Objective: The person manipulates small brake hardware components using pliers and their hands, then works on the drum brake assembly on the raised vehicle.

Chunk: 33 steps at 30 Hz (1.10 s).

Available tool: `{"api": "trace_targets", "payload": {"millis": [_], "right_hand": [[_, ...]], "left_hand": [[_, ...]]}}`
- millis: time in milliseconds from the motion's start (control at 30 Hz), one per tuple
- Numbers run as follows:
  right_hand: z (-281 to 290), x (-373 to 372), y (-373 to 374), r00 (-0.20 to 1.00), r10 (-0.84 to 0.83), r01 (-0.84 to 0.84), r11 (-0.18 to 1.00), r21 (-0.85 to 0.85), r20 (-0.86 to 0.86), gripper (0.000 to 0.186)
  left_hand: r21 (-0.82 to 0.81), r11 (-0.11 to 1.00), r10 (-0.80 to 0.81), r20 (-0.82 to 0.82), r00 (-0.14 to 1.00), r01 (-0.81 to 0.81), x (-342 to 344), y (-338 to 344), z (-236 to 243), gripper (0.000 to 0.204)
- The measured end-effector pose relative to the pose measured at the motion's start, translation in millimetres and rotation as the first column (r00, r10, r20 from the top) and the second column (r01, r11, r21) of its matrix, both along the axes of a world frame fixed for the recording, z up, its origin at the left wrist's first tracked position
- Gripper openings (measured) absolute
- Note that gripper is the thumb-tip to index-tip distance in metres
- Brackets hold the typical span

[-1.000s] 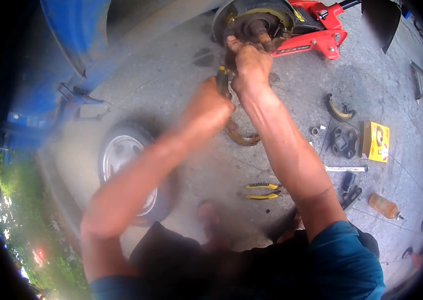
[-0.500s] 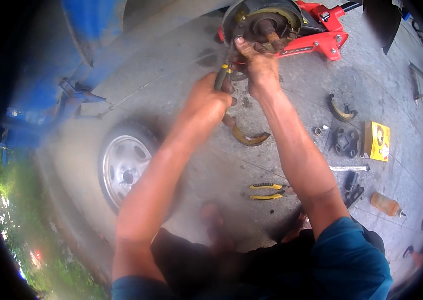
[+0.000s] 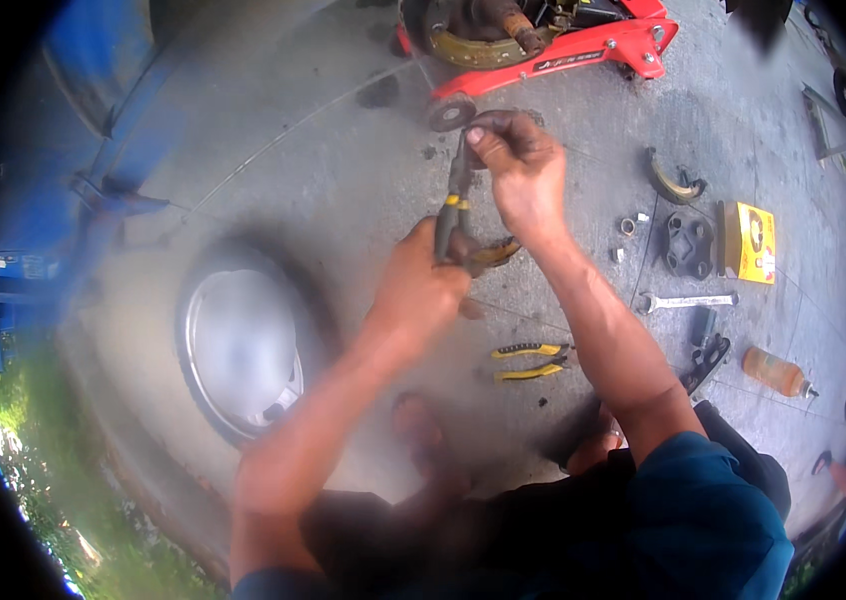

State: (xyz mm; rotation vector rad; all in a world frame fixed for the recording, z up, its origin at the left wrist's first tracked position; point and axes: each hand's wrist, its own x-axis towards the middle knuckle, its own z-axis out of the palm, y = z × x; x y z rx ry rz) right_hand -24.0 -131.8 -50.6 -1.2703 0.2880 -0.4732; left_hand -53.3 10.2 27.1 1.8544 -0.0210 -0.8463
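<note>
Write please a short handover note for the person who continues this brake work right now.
Left hand: shut on yellow-handled pliers, held upright.
Right hand: fingers pinch something small at the pliers' tip; I cannot tell what.
Red floor jack sits by the exposed brake hub, one shoe fitted.
Curved loose brake shoe, silver spanner, second pliers and removed wheel lie on the concrete.
Left: reassembly.

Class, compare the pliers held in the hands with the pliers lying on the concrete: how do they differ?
The held pliers are gripped upright by the left hand, the right hand at their tip; the ground pliers lie flat, untouched, handles spread. Both have yellow and black handles.
</note>
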Motion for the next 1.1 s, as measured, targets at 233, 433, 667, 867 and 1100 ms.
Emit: {"api": "trace_targets", "payload": {"millis": [233,433,667,867,1100], "right_hand": [[-20.5,-20.9,6.7,0.996,-0.075,0.082,0.976,-0.202,0.044,0.008],[-16.7,-19.7,-1.7,0.974,-0.077,0.189,0.798,-0.572,0.214,0.007],[-24.1,-26.1,-2.0,0.994,0.007,0.054,0.826,-0.562,0.106,0.006],[-21.9,-36.1,-14.9,0.983,0.181,-0.109,0.728,-0.677,0.036,0.009],[-25.0,-52.4,-6.5,0.996,0.070,-0.005,0.687,-0.727,0.059,0.006]], "left_hand": [[-0.063,0.997,-0.061,-0.188,0.980,0.050,0.3,17.7,0.9,0.034],[-0.375,0.918,-0.035,-0.394,0.918,-0.125,-0.7,28.4,-1.8,0.038],[-0.056,0.971,-0.239,-0.122,0.963,0.234,4.8,36.4,-12.1,0.043],[-0.455,0.882,-0.158,-0.526,0.836,-0.119,2.7,65.8,-37.0,0.034],[-0.096,0.994,-0.074,-0.171,0.982,0.058,11.2,52.4,-27.4,0.027]]}}
